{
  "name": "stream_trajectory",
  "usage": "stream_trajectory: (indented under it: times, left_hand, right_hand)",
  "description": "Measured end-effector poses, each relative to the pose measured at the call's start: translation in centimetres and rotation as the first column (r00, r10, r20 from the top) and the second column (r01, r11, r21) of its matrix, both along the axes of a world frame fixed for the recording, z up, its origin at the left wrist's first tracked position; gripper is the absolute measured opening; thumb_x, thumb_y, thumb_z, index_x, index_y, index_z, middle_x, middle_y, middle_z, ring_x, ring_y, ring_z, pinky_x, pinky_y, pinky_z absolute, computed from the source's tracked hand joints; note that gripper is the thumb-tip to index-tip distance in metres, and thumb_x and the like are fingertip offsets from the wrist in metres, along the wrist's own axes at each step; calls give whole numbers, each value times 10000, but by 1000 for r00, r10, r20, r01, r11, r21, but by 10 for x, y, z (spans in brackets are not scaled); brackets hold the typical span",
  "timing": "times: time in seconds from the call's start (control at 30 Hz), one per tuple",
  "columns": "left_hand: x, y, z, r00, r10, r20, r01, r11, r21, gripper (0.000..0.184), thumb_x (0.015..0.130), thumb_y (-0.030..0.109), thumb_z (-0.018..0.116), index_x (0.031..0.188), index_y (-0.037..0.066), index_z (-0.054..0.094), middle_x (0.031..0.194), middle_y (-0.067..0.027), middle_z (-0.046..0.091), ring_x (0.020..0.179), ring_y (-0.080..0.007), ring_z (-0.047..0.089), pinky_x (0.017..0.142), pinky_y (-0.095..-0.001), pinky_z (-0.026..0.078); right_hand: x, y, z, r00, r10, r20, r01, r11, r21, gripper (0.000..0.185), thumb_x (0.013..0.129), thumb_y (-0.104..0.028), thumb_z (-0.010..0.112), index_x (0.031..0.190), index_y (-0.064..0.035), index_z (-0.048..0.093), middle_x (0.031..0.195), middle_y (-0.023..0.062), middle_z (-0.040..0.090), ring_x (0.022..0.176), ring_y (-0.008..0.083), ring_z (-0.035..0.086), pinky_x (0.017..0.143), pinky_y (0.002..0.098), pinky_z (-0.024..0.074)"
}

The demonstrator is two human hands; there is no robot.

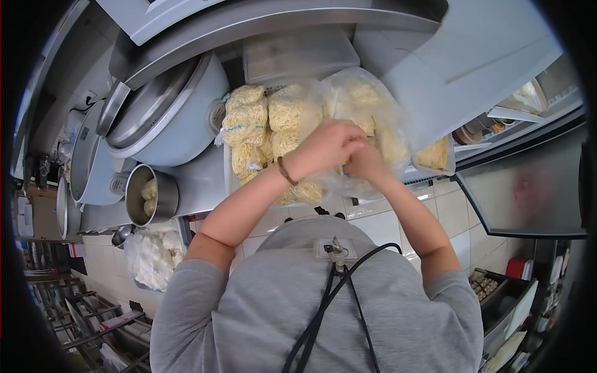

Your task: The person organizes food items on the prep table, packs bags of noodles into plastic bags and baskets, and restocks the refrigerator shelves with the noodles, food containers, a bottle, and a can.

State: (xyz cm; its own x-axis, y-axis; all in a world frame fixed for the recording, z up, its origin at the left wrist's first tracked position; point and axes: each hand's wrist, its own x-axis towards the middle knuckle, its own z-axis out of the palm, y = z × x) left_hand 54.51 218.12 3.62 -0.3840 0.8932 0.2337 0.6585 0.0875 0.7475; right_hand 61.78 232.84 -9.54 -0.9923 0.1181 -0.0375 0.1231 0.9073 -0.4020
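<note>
The left hand [336, 142] and right hand [365, 161] are curled together, grip unclear, over the clear plastic bag of yellow noodles [385, 127] beside stringy pale-yellow noodle bundles [252, 121], where gentle handling should prevent tearing.

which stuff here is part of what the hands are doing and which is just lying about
Seemingly in use:
- clear plastic bag, with the left hand and right hand meeting over it
- noodle bundles beside it

Apparently just lying about:
- small metal pot
- big lidded pot
- translucent container
</note>
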Motion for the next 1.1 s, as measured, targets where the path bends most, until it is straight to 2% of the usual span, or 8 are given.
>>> stream_trajectory:
  times: [0.23, 0.5, 0.63, 0.67, 0.83, 0.9, 1.0, 1.1]
  left_hand:
    - [-25, -45, 47, 958, 67, 277, -67, 998, -8, 264, 748, 97, 612, 1000, 18, 598, 883, -42, 629, 813, -91, 571, 674, -237, 467]
    - [-1, -125, 56, 784, 135, 606, -377, 879, 292, 643, 642, 21, 687, 1210, 34, 386, 1149, -111, 470, 1067, -194, 455, 891, -313, 394]
    - [11, -175, 0, 858, 416, -301, -486, 847, -214, 622, 705, 282, 667, 1240, 128, 389, 1278, -149, 368, 1213, -321, 296, 941, -515, 282]
    - [18, -179, -20, 695, 269, -666, -653, 623, -430, 620, 723, 386, 638, 1247, 161, 394, 1327, -151, 318, 1252, -360, 225, 940, -585, 235]
    - [12, -167, -10, 745, 147, -651, -602, 569, -560, 469, 762, 437, 545, 1130, 146, 533, 1349, -143, 291, 1255, -361, 209, 935, -578, 242]
    - [14, -123, 22, 808, 363, -463, -545, 759, -356, 323, 785, 338, 555, 962, 74, 612, 1195, -143, 476, 1102, -311, 433, 907, -440, 345]
    - [40, -43, -2, 939, 92, -331, -52, 991, 126, 202, 797, 177, 531, 832, -11, 596, 985, -158, 570, 951, -303, 518, 810, -378, 418]
    - [54, 39, -69, 982, -84, -170, 54, 983, -173, 200, 765, 151, 524, 890, 11, 594, 962, -157, 571, 874, -304, 549, 783, -374, 431]
  right_hand:
    - [25, 11, 184, 958, -171, -231, 193, 978, 79, 385, 578, -107, 652, 958, -112, 589, 909, 140, 545, 786, 288, 571, 684, 351, 472]
    - [23, -41, 224, 875, 61, -480, -415, 605, -680, 376, 661, -86, 692, 1021, -58, 587, 990, 48, 556, 789, 161, 561, 683, 253, 455]
    - [29, 11, 200, 971, 92, -223, -215, 745, -632, 263, 697, -81, 657, 948, -15, 610, 885, 76, 586, 761, 168, 572, 676, 255, 456]
    - [27, 17, 186, 984, 127, -123, -170, 871, -461, 213, 711, -67, 630, 911, 3, 612, 848, 96, 592, 764, 193, 582, 682, 276, 459]
    - [27, 48, 106, 995, 61, -81, -57, 997, 59, 124, 743, -46, 554, 823, 29, 613, 801, 145, 595, 777, 270, 587, 695, 337, 454]
    - [22, 53, 103, 999, 29, -38, -24, 991, 132, 198, 713, -91, 585, 885, 3, 606, 818, 148, 588, 800, 299, 578, 703, 362, 452]
    - [19, 54, 64, 979, -88, 185, -20, 857, 515, 418, 656, -176, 651, 1050, -87, 545, 910, 160, 540, 874, 305, 543, 712, 359, 455]
    - [27, 47, 50, 977, -122, 175, -21, 762, 647, 391, 689, -210, 602, 1055, -149, 478, 1012, 184, 479, 975, 333, 488, 700, 355, 452]
